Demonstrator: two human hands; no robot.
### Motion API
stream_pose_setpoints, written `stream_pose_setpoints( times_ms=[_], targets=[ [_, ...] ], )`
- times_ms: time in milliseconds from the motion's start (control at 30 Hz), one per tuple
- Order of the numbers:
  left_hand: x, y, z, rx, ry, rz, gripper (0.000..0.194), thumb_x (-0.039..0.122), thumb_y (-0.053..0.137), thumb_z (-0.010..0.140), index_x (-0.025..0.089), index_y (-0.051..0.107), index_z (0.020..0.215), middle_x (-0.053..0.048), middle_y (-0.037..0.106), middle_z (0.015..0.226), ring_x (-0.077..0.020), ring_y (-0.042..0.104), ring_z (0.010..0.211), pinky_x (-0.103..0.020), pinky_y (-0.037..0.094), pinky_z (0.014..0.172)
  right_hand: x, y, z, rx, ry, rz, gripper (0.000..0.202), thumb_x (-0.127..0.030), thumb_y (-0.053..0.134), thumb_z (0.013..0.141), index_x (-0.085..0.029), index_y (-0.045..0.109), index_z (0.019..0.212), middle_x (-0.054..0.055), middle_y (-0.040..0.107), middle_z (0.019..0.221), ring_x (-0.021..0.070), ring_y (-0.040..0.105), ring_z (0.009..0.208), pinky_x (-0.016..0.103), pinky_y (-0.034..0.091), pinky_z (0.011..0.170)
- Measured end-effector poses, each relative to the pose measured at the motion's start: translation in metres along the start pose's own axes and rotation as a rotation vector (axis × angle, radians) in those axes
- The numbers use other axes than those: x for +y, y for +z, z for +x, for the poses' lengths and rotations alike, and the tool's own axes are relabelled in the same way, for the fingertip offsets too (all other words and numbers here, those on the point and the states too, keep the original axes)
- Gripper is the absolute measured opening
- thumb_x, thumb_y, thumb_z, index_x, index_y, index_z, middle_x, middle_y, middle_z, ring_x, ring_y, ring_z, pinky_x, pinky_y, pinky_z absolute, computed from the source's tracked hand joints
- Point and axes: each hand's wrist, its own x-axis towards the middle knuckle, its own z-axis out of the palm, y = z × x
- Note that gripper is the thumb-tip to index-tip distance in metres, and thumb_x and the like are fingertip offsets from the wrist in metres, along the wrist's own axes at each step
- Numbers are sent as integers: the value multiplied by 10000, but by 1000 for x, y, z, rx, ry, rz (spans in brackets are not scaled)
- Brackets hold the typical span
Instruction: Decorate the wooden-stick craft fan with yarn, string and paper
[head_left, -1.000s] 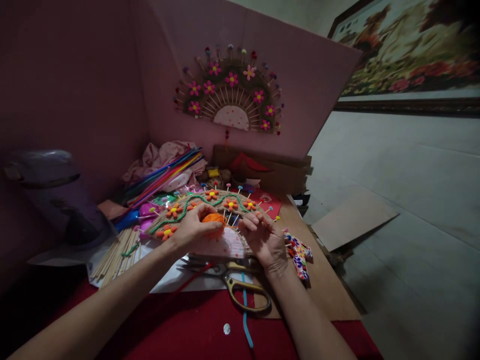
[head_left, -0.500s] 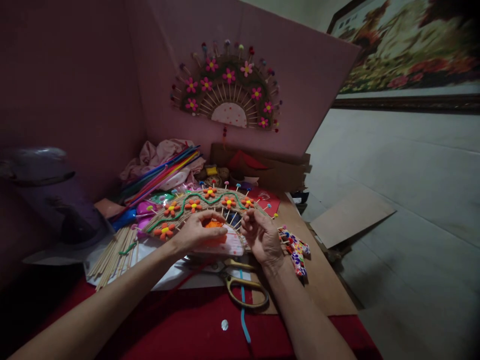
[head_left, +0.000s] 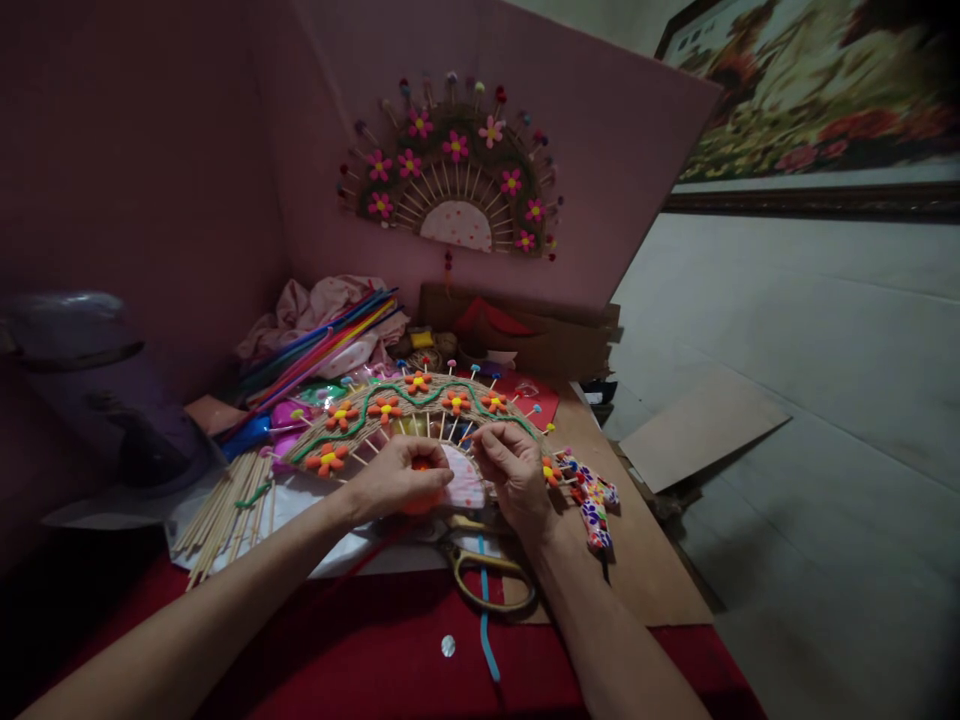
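A fan-shaped craft (head_left: 409, 400) of twine and sticks, with orange flowers and a green wavy line, lies before me. My left hand (head_left: 405, 475) is closed around orange material (head_left: 421, 465) above the fan's pale spotted base (head_left: 463, 480). Just to its right, my right hand (head_left: 511, 465) is pinched, with a tiny orange bit showing at its fingertips. Brass-handled scissors (head_left: 491, 583) lie below the hands, beside a light blue strip (head_left: 486, 640).
Thin sticks (head_left: 225, 515) lie at the left near a large jar (head_left: 112, 400). Colourful strips (head_left: 330, 345) are piled behind. A similar fan (head_left: 457, 160) hangs on the pink board. Patterned fabric (head_left: 598, 510) sits on cardboard at right.
My left hand's fingers have closed more around the orange material. My right hand has shifted slightly left, and an orange bit now shows at its fingertips.
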Motion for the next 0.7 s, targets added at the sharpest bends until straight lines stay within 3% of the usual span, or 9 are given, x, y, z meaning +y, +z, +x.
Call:
stream_pose_setpoints(
  times_ms=[400, 700],
  targets=[
    [17, -19, -3, -23, 49, 162, 167, 314, 632, 686, 154, 644, 639, -2, 581, 601, -127, 503, 592, -230, 381, 554, -1, 0, 2, 60, -24, 3, 186, -278, 763, 644, -174, 679, 773, -11, 654, 618, 54, 415, 438, 183, 261, 399],
    [34, -43, -21, -341, -55, 453, 208, 301, 694, 646, 189, 701, 820, -13, 639, 753, -169, 553, 688, -233, 382, 575, 0, 3, 4, 105, -45, -19, 223, -236, 773, 633, -182, 671, 824, 5, 689, 658, 87, 505, 479, 201, 334, 418]
  ],
)
